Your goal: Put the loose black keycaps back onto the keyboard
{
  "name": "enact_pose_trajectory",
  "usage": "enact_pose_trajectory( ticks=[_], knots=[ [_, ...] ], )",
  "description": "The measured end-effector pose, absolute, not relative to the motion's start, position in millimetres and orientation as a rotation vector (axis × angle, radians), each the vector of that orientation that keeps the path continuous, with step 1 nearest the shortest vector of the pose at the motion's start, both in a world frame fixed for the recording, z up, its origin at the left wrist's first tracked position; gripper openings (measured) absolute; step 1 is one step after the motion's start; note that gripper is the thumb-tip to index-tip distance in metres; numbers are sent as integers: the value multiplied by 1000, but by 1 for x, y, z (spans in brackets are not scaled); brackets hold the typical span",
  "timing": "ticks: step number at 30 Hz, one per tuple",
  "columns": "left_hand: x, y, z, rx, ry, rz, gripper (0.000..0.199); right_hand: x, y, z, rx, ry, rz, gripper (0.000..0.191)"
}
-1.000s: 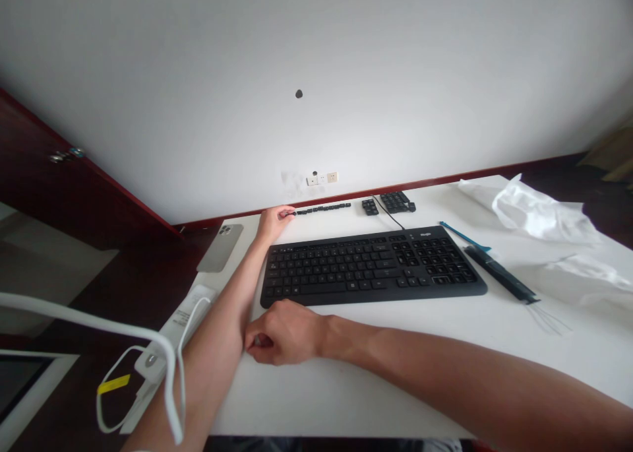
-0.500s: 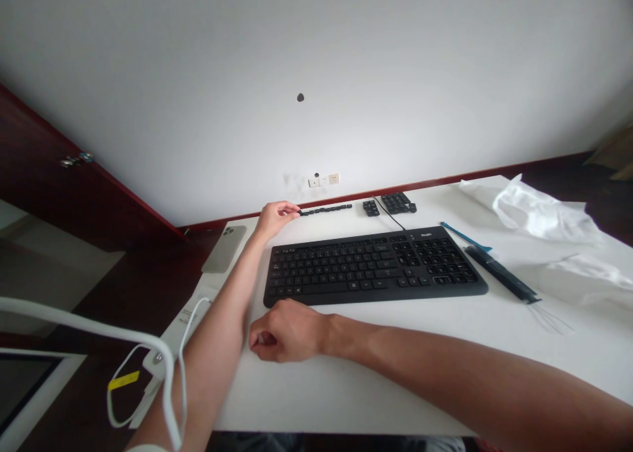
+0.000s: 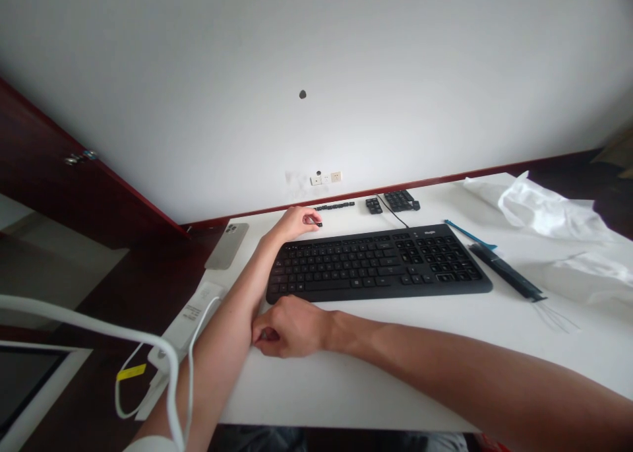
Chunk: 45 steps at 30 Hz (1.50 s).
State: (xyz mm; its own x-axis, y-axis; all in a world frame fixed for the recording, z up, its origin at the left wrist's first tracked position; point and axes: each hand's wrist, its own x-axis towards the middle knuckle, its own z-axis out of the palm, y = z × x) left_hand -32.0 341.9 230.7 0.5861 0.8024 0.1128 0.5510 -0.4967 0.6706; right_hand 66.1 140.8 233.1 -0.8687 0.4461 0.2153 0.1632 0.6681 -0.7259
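My left hand (image 3: 298, 223) is above the back edge of a black keyboard (image 3: 341, 267), its thumb and forefinger pinching a small black keycap (image 3: 320, 224). Just behind it lies a row of loose keycaps (image 3: 339, 206). My right hand (image 3: 291, 326) is curled closed on the table in front of the keyboard's left front corner, by my left forearm; whatever its fingers may hold is hidden. Several sockets in the keyboard's right-hand block show no caps. More loose keycaps (image 3: 401, 201) stand grouped behind the keyboard, near a smaller cluster (image 3: 374, 206).
A phone (image 3: 226, 246) and a white power strip (image 3: 198, 313) with cables lie at the left edge. Right of the keyboard are a blue tool (image 3: 469, 234), a black brush-like tool with wires (image 3: 507, 272) and white plastic wrapping (image 3: 539, 211). A wall rises behind the table.
My left hand has moved right and nearer the keyboard, away from the left end of the row, with a keycap in its fingertips. The right hand stays curled in place.
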Motion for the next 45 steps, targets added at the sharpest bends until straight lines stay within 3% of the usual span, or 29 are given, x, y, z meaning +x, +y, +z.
enact_pose_trajectory(
  ticks=[6, 22, 26, 33, 39, 45],
  knots=[
    [-40, 343, 238, 2215, 1063, 475, 38, 66, 141, 234, -494, -2517, 1052, 16],
    [-42, 336, 254, 2246, 1031, 376, 15, 66, 141, 231, -473, -2504, 1043, 16],
    [-50, 334, 270, 2226, 1086, 381, 22, 66, 141, 232, -489, -2513, 1031, 16],
    [-53, 321, 313, 2203, 1023, -73, 19, 68, 139, 233, -503, -2518, 1032, 17],
    [-45, 313, 321, 2234, 1082, -379, 24, 67, 140, 235, -507, -2536, 1029, 19],
    [-43, 311, 319, 2208, 1125, -441, 27, 66, 141, 233, -504, -2521, 1032, 18]
  ],
)
